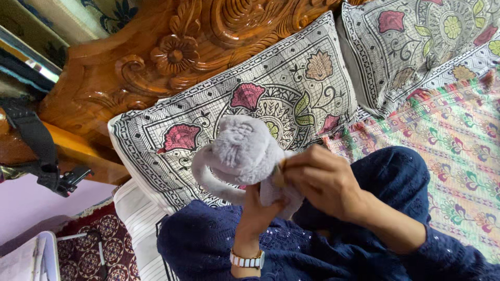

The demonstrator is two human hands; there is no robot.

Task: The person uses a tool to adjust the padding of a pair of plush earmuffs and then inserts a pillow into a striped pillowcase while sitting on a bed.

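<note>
Though partly hidden by fingers, grey plush toy in clenched L hand & R hand grip.

Soft even daylight, slight motion blur

A pale grey plush toy is seen against black-and-white pillows patterned with pink and green flowers.

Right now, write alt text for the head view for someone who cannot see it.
Two hands hold a fluffy grey plush toy: the left hand, wearing a wristwatch, grips it from below, and the right hand pinches its side. Behind lie a floral patterned pillow and a carved wooden headboard.
</note>
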